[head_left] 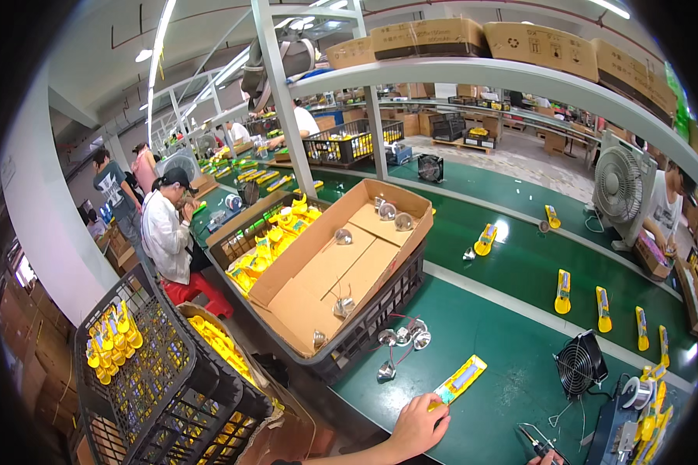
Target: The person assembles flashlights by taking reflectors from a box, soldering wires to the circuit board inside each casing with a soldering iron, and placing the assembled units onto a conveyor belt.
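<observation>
On the green bench lies a yellow plastic flashlight housing [467,375] with a grey-blue battery pack and a small green circuit board in it. My left hand [420,425] pinches its near end. My right hand [548,459] just shows at the lower edge, closed on a soldering iron [533,437] whose tip points up and left. Several small silver lamp reflectors [402,335] joined by red wires sit on the bench beyond my left hand. To the right stand a solder wire spool [637,393] and a small black fan [581,364].
An open cardboard box [318,279] holding a few reflectors rests on a black crate of yellow housings [283,232]. Another black crate [155,380] stands left. Yellow housings [563,291] lie along the green conveyor [512,267]. A white fan [622,182] and co-workers [169,232] are farther off.
</observation>
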Demonstrator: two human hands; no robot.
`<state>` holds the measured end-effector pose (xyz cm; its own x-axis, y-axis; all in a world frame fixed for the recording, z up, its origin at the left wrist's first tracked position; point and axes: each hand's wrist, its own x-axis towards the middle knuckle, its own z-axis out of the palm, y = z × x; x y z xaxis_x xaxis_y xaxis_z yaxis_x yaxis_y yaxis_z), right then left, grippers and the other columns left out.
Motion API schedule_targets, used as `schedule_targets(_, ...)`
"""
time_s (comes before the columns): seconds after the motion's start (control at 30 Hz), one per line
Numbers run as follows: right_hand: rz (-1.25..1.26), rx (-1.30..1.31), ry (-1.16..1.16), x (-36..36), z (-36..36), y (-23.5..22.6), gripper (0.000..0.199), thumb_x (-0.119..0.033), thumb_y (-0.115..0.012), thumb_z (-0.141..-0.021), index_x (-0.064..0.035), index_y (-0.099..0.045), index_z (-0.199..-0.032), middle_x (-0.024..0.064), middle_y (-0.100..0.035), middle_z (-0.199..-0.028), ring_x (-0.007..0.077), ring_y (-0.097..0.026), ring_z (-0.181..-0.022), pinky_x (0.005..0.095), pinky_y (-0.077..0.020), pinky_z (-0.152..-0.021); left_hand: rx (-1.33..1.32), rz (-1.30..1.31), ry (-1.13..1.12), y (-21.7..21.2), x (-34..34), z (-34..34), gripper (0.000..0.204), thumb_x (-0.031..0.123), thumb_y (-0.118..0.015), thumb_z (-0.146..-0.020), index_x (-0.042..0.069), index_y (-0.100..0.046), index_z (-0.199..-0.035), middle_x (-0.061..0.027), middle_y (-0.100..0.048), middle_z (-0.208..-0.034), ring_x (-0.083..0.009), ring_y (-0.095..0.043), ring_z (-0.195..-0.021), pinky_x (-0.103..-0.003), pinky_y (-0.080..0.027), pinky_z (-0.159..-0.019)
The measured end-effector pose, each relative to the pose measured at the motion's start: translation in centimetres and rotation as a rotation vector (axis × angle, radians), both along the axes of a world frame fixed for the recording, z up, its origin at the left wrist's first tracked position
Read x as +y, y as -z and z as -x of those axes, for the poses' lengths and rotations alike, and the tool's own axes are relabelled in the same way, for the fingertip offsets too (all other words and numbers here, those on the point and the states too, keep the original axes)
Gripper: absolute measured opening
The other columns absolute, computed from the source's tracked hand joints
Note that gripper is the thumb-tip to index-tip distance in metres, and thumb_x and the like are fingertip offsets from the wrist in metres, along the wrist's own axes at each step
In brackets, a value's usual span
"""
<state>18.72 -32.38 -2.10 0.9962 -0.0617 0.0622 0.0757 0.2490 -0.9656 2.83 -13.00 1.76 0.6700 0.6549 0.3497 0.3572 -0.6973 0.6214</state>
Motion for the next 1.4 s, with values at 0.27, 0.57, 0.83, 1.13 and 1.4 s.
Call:
schedule_targets(0.27, 0.008, 0.038, 0.013, -0.1, -0.9, 1.3, 0.013, -0.014, -0.051, -0.083, -0.0014, -0.045, -0.083, 0.0025, -0.044, -0.058, 0.0065, -0.038, -0.043, 0.0173, -0.0272, -0.038, -0.100, -0.077, -0.020, 2.6, 2.0, 0.3, 0.010, 0.010, -0.061, -0.072, 0.012, -0.059, -0.082, -0.0021, -0.055, -0.076, -0.0204, -0.054, -0.072, -0.033, -0.039, -0.066)
schedule_targets(0.57, 0.004, -0.020, 0.068, 0.2, -1.1, 1.4, 0.014, -0.016, -0.045, -0.087, -0.0029, -0.044, -0.083, -0.0017, -0.037, -0.058, 0.0023, -0.031, -0.043, 0.0161, -0.0187, -0.037, -0.221, 0.031, 0.224, 0.8, 2.7, 3.3, 0.014, 0.010, -0.066, -0.068, 0.007, -0.057, -0.080, -0.0052, -0.058, -0.072, -0.0219, -0.056, -0.067, -0.031, -0.042, -0.066)
schedule_targets(0.83, -0.004, -0.017, 0.119, 0.9, -0.6, 0.5, 0.013, -0.016, -0.046, -0.087, -0.0036, -0.043, -0.082, -0.0023, -0.037, -0.058, 0.0021, -0.032, -0.043, 0.0153, -0.0207, -0.038, -0.191, 0.166, -0.313, 1.2, 11.8, 4.2, 0.016, 0.010, -0.046, -0.083, -0.002, -0.054, -0.089, -0.0168, -0.058, -0.079, -0.0291, -0.057, -0.079, -0.034, -0.045, -0.067)
schedule_targets(1.13, -0.013, 0.015, 0.069, 0.4, -0.8, 1.3, 0.012, -0.015, -0.046, -0.087, -0.0041, -0.044, -0.082, -0.0027, -0.037, -0.060, 0.0018, -0.034, -0.045, 0.0152, -0.0215, -0.038, -0.006, 0.437, -0.326, 1.6, 14.3, 2.8, 0.018, 0.014, -0.049, -0.084, -0.002, -0.056, -0.089, -0.0102, -0.063, -0.080, -0.0156, -0.060, -0.073, -0.026, -0.045, -0.065)
schedule_targets(1.4, -0.018, -0.019, 0.057, -0.2, -0.8, 1.3, 0.011, -0.013, -0.047, -0.085, -0.0022, -0.045, -0.087, -0.0005, -0.042, -0.065, 0.0030, -0.034, -0.045, 0.0148, -0.0229, -0.039, -0.192, 0.463, -0.166, 2.1, 10.1, 3.1, 0.012, 0.010, -0.051, -0.082, 0.000, -0.053, -0.076, -0.0067, -0.056, -0.069, -0.0147, -0.053, -0.064, -0.026, -0.042, -0.061)
